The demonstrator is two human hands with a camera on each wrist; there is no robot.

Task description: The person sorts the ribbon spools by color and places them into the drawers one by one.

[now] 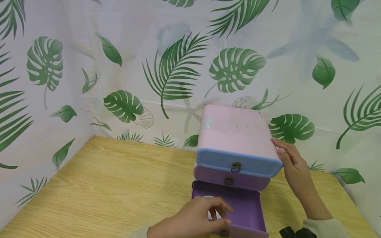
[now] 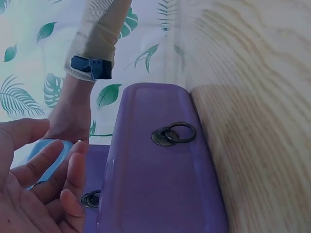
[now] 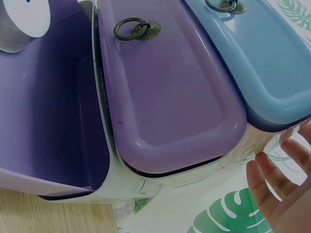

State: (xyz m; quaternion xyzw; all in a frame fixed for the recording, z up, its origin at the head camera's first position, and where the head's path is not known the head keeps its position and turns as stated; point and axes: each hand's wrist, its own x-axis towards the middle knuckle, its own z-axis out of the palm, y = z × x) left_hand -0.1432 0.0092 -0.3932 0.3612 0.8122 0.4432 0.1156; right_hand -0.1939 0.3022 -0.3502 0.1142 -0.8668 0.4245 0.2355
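A small three-drawer cabinet [image 1: 238, 129] has a pink top and a closed blue top drawer [image 1: 217, 160]. Below are a closed purple middle drawer [image 3: 175, 97] and a purple bottom drawer [image 1: 245, 208], pulled out. Inside the bottom drawer sits a round white-topped thing with a grey side [image 3: 26, 17], partly hidden behind my left hand in the head view. My left hand [image 1: 197, 215] hovers over the drawer's front left part, fingers loosely bent and apart, gripping nothing. My right hand [image 1: 297, 172] rests its fairly straight fingers against the cabinet's upper right side.
Bronze ring pulls [image 2: 180, 133] hang on the drawer fronts. The cabinet stands on a wood-grain table [image 1: 119, 188], close to a leaf-patterned backdrop [image 1: 178, 72] behind and at the left. A dark device [image 2: 92, 66] is strapped to the right wrist.
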